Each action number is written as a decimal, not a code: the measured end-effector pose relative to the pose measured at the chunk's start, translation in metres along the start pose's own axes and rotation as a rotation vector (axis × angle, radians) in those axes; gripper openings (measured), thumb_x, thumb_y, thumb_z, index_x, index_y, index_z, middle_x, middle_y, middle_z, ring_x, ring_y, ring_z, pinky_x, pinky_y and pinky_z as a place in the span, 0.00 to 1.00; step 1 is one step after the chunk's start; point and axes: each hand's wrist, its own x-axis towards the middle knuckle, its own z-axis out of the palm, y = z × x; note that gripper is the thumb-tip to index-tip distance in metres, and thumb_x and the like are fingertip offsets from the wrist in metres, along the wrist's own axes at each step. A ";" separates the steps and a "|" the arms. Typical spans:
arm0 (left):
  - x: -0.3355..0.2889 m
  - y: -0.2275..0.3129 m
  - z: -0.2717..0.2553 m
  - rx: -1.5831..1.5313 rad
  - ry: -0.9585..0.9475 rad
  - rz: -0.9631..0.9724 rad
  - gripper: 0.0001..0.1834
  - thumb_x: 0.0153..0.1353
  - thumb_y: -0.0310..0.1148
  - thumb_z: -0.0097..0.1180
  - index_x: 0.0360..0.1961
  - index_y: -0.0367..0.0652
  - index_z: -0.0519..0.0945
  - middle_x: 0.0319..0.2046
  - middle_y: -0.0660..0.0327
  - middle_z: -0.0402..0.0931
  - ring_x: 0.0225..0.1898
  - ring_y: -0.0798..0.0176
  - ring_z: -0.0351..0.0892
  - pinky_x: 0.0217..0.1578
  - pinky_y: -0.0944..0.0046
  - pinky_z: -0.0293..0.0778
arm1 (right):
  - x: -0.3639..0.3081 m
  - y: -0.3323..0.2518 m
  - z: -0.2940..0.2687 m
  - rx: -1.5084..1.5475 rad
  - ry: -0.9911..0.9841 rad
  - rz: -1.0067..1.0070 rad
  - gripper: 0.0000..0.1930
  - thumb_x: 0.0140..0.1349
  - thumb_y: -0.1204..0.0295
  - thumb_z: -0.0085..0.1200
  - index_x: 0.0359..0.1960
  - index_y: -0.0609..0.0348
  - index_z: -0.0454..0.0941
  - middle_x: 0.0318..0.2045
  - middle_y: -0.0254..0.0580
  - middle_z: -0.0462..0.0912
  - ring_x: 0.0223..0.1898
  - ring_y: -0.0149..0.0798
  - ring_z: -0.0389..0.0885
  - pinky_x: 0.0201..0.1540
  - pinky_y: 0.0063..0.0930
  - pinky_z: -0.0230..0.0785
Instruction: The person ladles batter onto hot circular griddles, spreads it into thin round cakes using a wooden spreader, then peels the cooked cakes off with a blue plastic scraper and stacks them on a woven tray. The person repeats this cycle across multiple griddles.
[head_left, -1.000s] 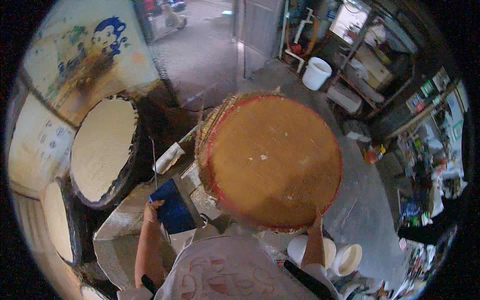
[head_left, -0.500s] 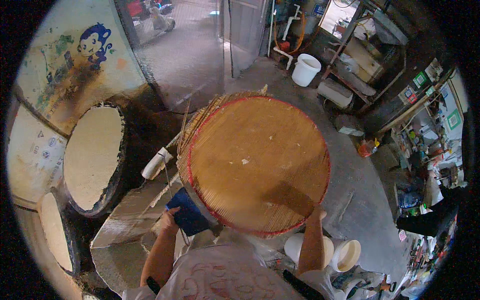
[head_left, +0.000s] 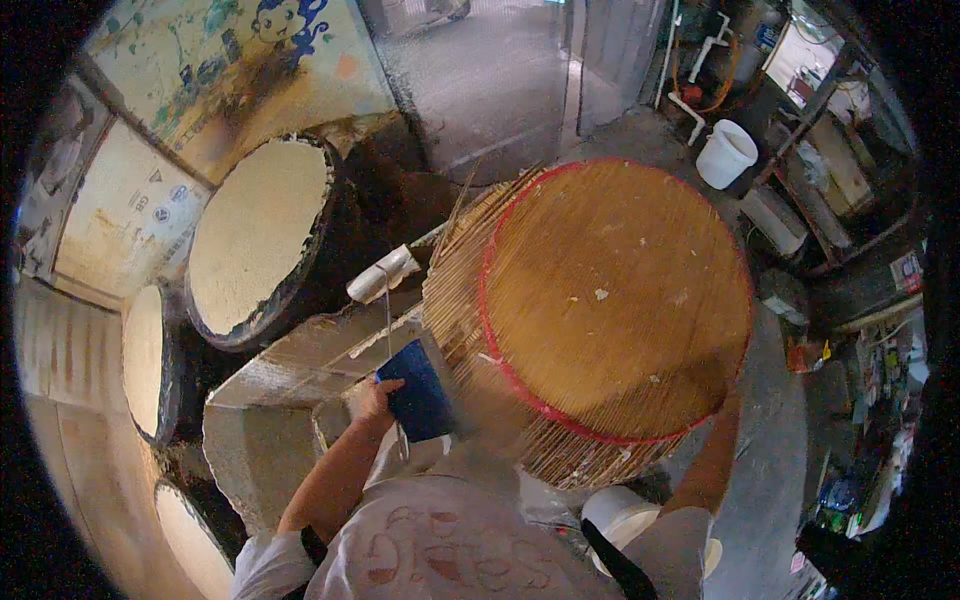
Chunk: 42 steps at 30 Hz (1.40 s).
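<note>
A wide, round brown tray of fine ribbed strips (head_left: 620, 300), edged in red, lies over a reed mat (head_left: 465, 300). My right hand (head_left: 733, 393) is at its lower right rim, with the fingers hidden beneath the edge. Beside the mat's lower left, my left hand (head_left: 376, 402) grips a dark blue flat rectangular panel (head_left: 418, 390), the thumb lying over its face. A thin rod (head_left: 389, 325) runs up past that hand. Small pale flecks dot the tray's surface.
Large dark vats with pale tops (head_left: 262, 235) stand to the left. A white-wrapped roll (head_left: 384, 274) sits on a pole beyond the panel. White buckets stand near me (head_left: 618, 515) and at the far right (head_left: 726, 155). Cluttered shelving (head_left: 840, 180) lines the right side.
My view has turned left, so the scene sits further right. The tray has slid rightward over the reed mat, baring more reeds at its left and near side. The blue panel stays in my left hand.
</note>
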 end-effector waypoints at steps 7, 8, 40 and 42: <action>0.013 -0.017 0.042 -0.040 -0.062 0.020 0.14 0.47 0.27 0.57 0.38 0.38 0.77 0.34 0.54 0.79 0.39 0.51 0.78 0.45 0.50 0.73 | -0.006 0.037 0.018 0.039 -0.012 0.045 0.23 0.58 0.56 0.51 0.48 0.59 0.72 0.46 0.44 0.74 0.44 0.47 0.74 0.42 0.45 0.69; 0.019 -0.021 0.046 -0.073 -0.108 0.029 0.14 0.47 0.28 0.57 0.38 0.38 0.77 0.34 0.54 0.79 0.39 0.51 0.78 0.45 0.50 0.73 | -0.009 0.038 0.018 0.056 -0.013 0.045 0.23 0.58 0.56 0.51 0.49 0.59 0.72 0.46 0.44 0.74 0.44 0.47 0.74 0.42 0.45 0.69; -0.008 0.107 0.005 -0.054 -0.051 0.266 0.19 0.42 0.23 0.51 0.39 0.33 0.76 0.33 0.51 0.78 0.34 0.49 0.78 0.42 0.53 0.75 | -0.228 0.133 0.059 0.376 0.164 0.351 0.30 0.61 0.49 0.46 0.58 0.57 0.66 0.57 0.43 0.68 0.55 0.49 0.69 0.55 0.47 0.65; -0.021 0.095 -0.003 -0.016 0.053 0.250 0.18 0.42 0.24 0.52 0.38 0.33 0.76 0.34 0.51 0.78 0.34 0.49 0.78 0.41 0.53 0.75 | -0.247 0.124 0.066 0.364 0.110 0.310 0.29 0.61 0.49 0.44 0.58 0.55 0.65 0.58 0.44 0.67 0.56 0.49 0.67 0.57 0.47 0.63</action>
